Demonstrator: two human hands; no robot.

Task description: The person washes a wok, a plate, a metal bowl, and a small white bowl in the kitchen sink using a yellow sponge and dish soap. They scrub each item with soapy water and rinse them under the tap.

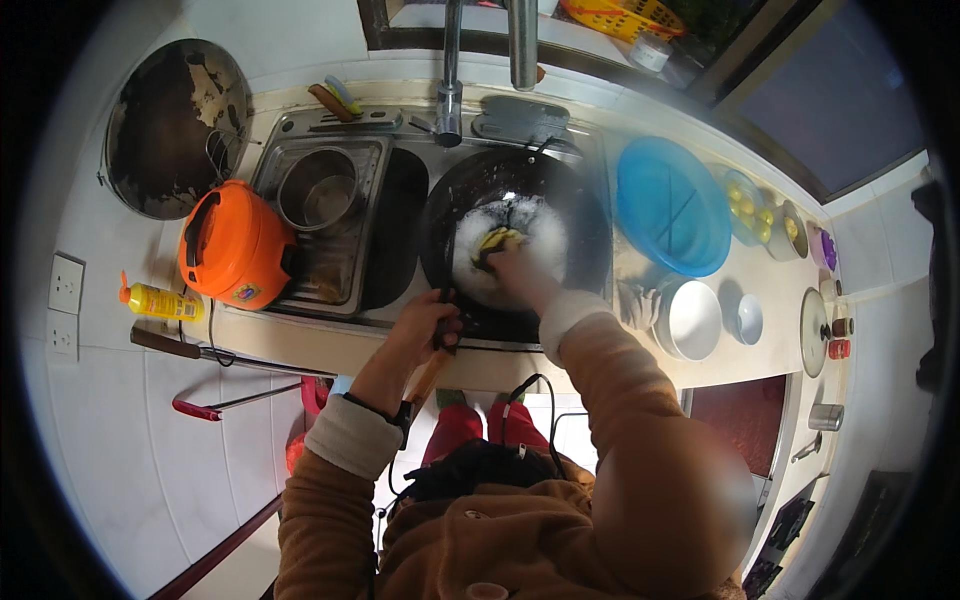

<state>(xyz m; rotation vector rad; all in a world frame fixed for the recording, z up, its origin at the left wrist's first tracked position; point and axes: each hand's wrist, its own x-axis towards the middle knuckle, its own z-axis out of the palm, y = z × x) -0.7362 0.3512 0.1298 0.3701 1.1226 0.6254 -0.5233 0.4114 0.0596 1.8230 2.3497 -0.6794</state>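
Observation:
A dark wok [585, 217] rests in the right basin of the sink, with white suds [472, 225] in its bottom. My left hand [424, 326] is closed around the wok's wooden handle [433, 373] at the near side. Inside the wok, my right hand [517, 274] presses a yellow and dark scrubbing cloth [496, 241] into the suds; the hand is blurred and covers part of the cloth. Above the sink's back edge stands a chrome faucet [448, 112].
Left of the wok are a steel pot [319, 189] and an orange rice cooker [236, 247]. A yellow detergent bottle [161, 301] lies at far left. To the right stand a blue basin [673, 206], a white bowl [690, 320] and a glass lid [813, 334]. A large wok [172, 135] leans against the wall.

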